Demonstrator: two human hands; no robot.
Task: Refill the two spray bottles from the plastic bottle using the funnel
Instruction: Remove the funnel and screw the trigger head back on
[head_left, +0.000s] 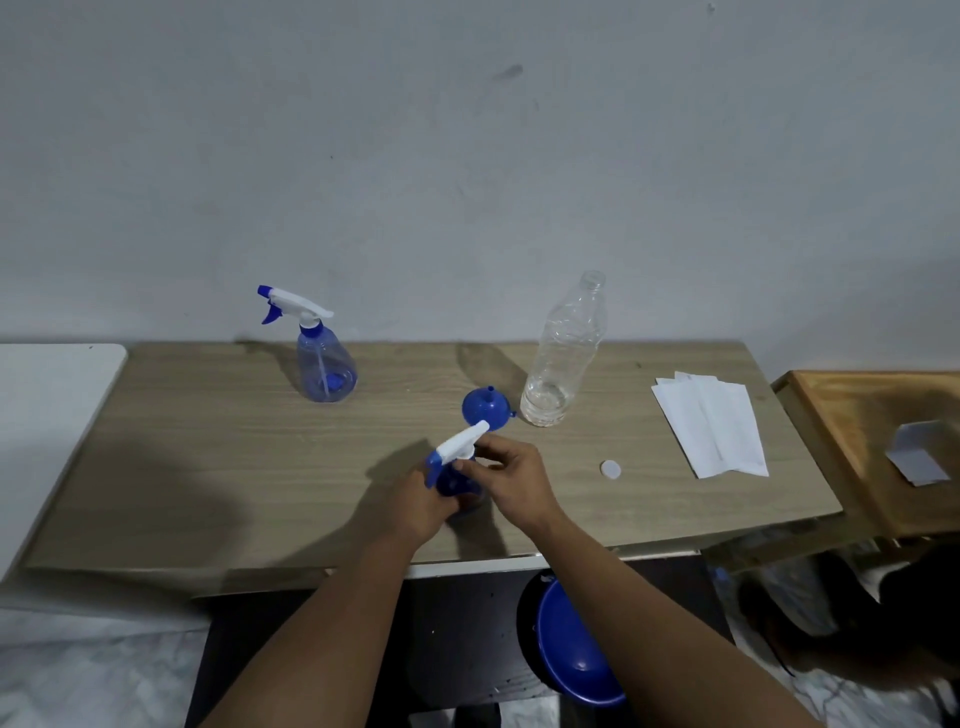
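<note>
Spray bottle (457, 480), the nearer one, is standing near the table's (208, 467) front edge; the left hand (415, 501) is wrapping its body while the right hand (511, 478) is pinching the collar under the white trigger head. At one o'clock beyond, the blue funnel (485, 405) is lying beside the uncapped plastic bottle (563, 353). At eleven o'clock the second spray bottle (324, 358) is standing, capped.
</note>
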